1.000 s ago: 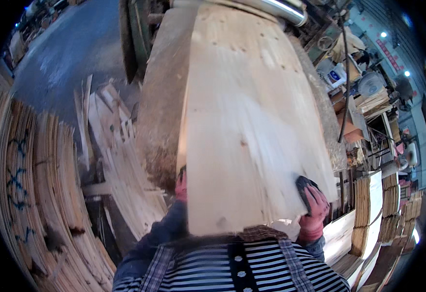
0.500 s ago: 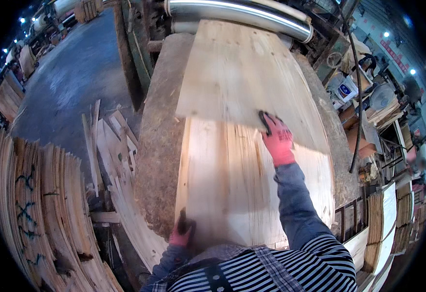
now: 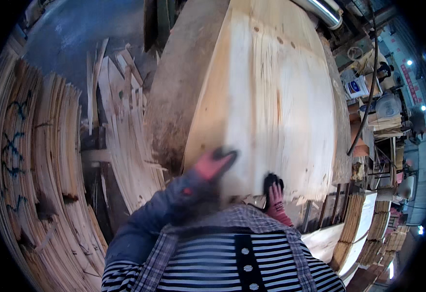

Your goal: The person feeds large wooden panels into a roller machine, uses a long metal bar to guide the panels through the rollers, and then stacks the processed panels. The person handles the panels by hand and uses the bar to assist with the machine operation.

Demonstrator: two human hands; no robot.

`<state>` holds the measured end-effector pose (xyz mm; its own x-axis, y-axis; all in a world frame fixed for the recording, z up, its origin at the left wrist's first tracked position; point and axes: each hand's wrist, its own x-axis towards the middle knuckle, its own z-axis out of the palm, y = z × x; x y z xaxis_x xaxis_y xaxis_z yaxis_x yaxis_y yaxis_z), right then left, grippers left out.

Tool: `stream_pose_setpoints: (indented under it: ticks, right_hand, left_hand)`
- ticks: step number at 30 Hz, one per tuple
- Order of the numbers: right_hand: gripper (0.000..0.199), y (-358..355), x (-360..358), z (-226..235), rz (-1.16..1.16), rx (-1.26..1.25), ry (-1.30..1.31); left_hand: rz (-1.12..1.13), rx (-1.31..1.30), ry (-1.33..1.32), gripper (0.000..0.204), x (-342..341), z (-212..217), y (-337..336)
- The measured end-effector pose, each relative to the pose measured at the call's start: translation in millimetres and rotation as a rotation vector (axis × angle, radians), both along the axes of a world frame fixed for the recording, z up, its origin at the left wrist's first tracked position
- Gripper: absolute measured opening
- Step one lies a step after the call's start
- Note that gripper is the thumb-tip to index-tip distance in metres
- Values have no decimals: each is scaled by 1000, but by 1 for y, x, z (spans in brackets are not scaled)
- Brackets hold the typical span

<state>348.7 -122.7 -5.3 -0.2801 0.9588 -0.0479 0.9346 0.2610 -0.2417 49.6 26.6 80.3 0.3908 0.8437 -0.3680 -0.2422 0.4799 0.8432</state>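
Two gloved hands now serve one pale sheet [image 3: 298, 112]: your right hand [image 3: 275, 197] has drawn back to its near edge, fingers extended; your left hand [image 3: 215, 163], blurred, is near its left edge. Whether either grips can't be told. Bare table [image 3: 171, 107] stays open leftward.

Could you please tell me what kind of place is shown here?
Most likely a woodworking or veneer workshop: thin wooden sheets lie at the centre, stacked wood layers stand at left, and a shiny metal roller shows near the top.
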Motion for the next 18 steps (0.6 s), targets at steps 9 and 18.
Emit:
stream_pose_setpoints:
  ticks: [9,18]
  right_hand:
    - [58,-38,-30,151,-218,579,153]
    - [51,70,-66,209,-24,521,139]
  left_hand:
    - [-309,214,-409,48,-34,75,-41]
    - [188,556,1046,74,-37,-127,-32]
